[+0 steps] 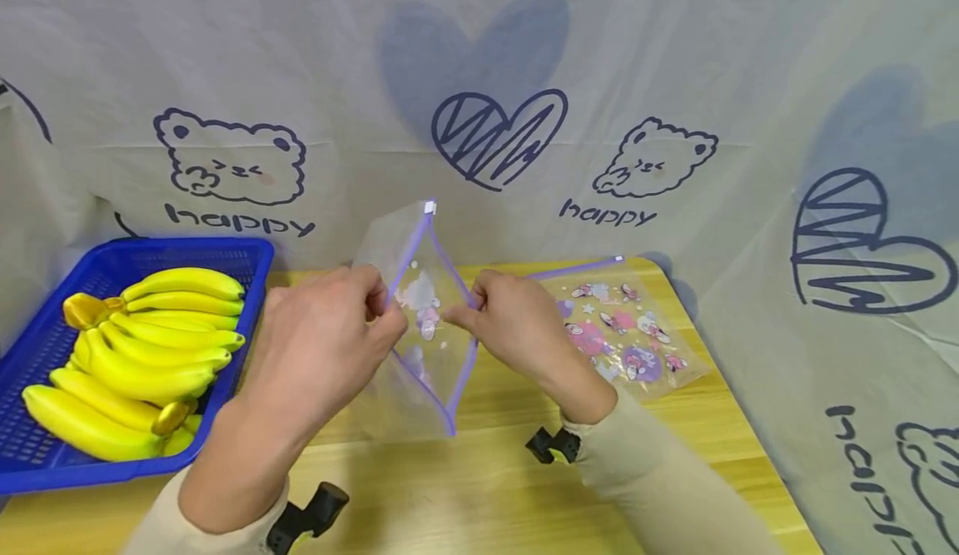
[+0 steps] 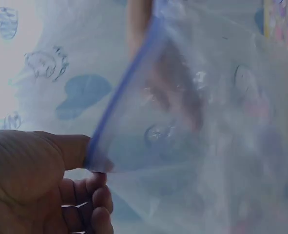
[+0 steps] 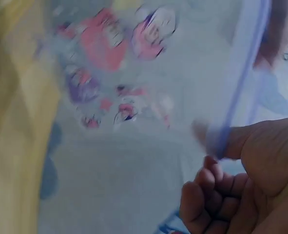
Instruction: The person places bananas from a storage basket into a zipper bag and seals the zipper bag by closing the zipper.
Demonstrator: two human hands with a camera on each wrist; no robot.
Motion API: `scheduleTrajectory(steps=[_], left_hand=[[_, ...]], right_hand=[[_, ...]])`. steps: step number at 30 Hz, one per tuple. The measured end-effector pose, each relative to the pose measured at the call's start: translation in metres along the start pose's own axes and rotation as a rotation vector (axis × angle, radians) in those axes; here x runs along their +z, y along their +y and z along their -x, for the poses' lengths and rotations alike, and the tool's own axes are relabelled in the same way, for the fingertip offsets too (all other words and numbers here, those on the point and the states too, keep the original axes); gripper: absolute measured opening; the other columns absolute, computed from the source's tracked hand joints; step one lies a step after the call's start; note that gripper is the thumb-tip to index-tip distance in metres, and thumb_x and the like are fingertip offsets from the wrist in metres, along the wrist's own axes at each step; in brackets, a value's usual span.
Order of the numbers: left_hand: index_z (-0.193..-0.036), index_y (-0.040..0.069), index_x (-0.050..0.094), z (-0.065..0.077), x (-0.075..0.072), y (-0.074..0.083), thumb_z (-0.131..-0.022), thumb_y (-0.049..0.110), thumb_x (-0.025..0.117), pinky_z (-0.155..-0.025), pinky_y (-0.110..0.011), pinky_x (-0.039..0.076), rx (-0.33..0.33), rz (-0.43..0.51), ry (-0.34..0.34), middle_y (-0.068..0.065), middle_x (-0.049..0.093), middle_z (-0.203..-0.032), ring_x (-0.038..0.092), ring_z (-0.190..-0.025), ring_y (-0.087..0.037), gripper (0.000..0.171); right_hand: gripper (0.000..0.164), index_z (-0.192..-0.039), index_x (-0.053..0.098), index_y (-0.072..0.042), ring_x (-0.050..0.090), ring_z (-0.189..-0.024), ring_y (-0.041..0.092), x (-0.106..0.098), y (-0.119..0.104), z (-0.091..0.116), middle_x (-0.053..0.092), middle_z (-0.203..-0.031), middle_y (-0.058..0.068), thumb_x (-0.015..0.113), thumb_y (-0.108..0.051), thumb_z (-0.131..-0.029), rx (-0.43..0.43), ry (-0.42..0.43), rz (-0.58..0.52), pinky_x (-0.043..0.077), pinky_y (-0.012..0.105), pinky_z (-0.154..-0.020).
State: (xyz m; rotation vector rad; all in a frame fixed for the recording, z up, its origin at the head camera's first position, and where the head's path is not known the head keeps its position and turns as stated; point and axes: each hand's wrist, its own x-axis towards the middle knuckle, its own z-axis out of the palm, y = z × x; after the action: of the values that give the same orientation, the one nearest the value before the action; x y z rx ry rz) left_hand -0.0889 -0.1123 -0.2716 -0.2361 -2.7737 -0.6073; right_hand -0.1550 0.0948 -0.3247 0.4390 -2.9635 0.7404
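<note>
A clear zip bag [image 1: 419,372] with purple zip edges and pink cartoon prints is held up above the table, its mouth spread into a diamond. My left hand [image 1: 330,339] pinches the left edge of the mouth between thumb and fingers. On the opposite edge, my right hand [image 1: 517,330] pinches the purple strip the same way. The white slider [image 1: 429,207] sits at the top corner of the mouth. In the left wrist view the purple zip strip [image 2: 122,87] runs up from the thumb. Printed figures on the bag [image 3: 105,44] show in the right wrist view.
At the left stands a blue plastic basket [image 1: 258,268] holding bunches of yellow bananas [image 1: 150,364]. A second printed zip bag [image 1: 614,322] lies flat on the wooden table [image 1: 479,497] at the right. A pale cloth [image 1: 360,56] with bear and heart drawings hangs behind.
</note>
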Motion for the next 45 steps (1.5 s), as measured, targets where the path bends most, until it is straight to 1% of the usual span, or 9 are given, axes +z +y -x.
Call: scheduleTrajectory(steps=[6,13,16,21,24,27,35,39,45], left_hand=[[-0.074,0.019,0.059,-0.002,0.013,-0.001,-0.092,0.02,0.064,-0.061,-0.041,0.041,0.004,0.034,-0.066,0.003,0.055,-0.065,0.051,-0.058,-0.018,0.018],[-0.071,0.017,0.054,-0.001,0.02,-0.024,-0.09,0.02,0.059,-0.07,-0.05,0.039,-0.126,-0.066,-0.081,-0.001,0.051,-0.063,0.053,-0.061,-0.026,0.02],[-0.073,0.016,0.053,-0.001,0.026,-0.029,-0.09,0.019,0.058,-0.066,-0.048,0.039,-0.142,-0.071,-0.123,-0.002,0.052,-0.064,0.053,-0.061,-0.026,0.018],[-0.076,0.015,0.054,-0.005,0.037,-0.034,-0.093,0.021,0.054,-0.06,-0.041,0.037,-0.153,-0.035,-0.126,-0.001,0.052,-0.063,0.052,-0.058,-0.025,0.019],[-0.076,0.015,0.054,-0.007,0.04,-0.038,-0.095,0.022,0.052,-0.06,-0.041,0.037,-0.162,-0.027,-0.096,-0.001,0.052,-0.063,0.052,-0.058,-0.025,0.02],[-0.076,0.015,0.056,-0.006,0.043,-0.039,-0.096,0.022,0.054,-0.059,-0.042,0.039,-0.135,-0.036,-0.08,-0.001,0.053,-0.063,0.052,-0.059,-0.026,0.022],[-0.071,0.015,0.056,-0.002,0.054,-0.034,-0.095,0.019,0.063,-0.058,-0.046,0.042,0.011,-0.105,-0.079,-0.002,0.053,-0.066,0.052,-0.059,-0.025,0.025],[-0.068,0.014,0.053,-0.003,0.056,-0.046,-0.092,0.016,0.063,-0.058,-0.048,0.043,0.013,-0.149,-0.065,-0.003,0.052,-0.064,0.053,-0.058,-0.028,0.026],[-0.072,0.015,0.06,0.0,0.042,-0.062,-0.094,0.023,0.065,-0.055,-0.045,0.041,-0.13,-0.17,-0.285,-0.002,0.057,-0.067,0.055,-0.06,-0.027,0.024]], right_hand=[[0.046,-0.079,0.061,-0.016,0.052,-0.055,0.014,0.03,0.0,-0.007,0.057,-0.064,-0.003,0.083,-0.055,-0.086,0.042,-0.105,-0.042,0.041,0.031,-0.051],[0.014,-0.078,0.061,-0.013,0.055,-0.064,0.019,0.054,0.035,-0.015,0.059,-0.069,0.001,0.068,-0.006,-0.088,0.1,-0.244,0.251,0.049,0.043,-0.065],[0.009,-0.086,0.062,-0.012,0.058,-0.065,0.02,0.052,0.042,-0.017,0.061,-0.073,0.002,0.068,-0.007,-0.089,0.126,-0.255,0.228,0.05,0.041,-0.062],[0.016,-0.091,0.06,-0.011,0.043,-0.053,0.012,0.033,0.044,-0.002,0.055,-0.068,-0.002,0.07,-0.024,-0.091,0.135,-0.184,-0.02,0.034,0.026,-0.047],[0.015,-0.082,0.059,-0.012,0.038,-0.051,0.011,0.026,0.044,0.009,0.052,-0.064,-0.003,0.067,-0.022,-0.089,0.114,-0.154,-0.056,0.029,0.026,-0.048],[0.018,-0.074,0.058,-0.014,0.042,-0.052,0.013,0.024,0.039,0.016,0.052,-0.062,-0.003,0.068,-0.017,-0.089,0.056,-0.067,0.032,0.032,0.028,-0.05],[0.015,-0.073,0.057,-0.011,0.053,-0.071,0.027,0.026,0.034,0.013,0.057,-0.072,0.004,0.067,-0.011,-0.083,-0.25,0.367,0.384,0.038,0.038,-0.064],[0.019,-0.069,0.051,-0.012,0.051,-0.068,0.026,0.024,0.044,0.008,0.052,-0.068,0.003,0.066,-0.011,-0.081,-0.296,0.356,0.43,0.036,0.036,-0.063],[0.026,-0.064,0.045,-0.016,0.047,-0.065,0.024,0.009,0.052,0.005,0.047,-0.065,0.0,0.066,-0.013,-0.08,-0.208,0.207,0.408,0.033,0.037,-0.065]])
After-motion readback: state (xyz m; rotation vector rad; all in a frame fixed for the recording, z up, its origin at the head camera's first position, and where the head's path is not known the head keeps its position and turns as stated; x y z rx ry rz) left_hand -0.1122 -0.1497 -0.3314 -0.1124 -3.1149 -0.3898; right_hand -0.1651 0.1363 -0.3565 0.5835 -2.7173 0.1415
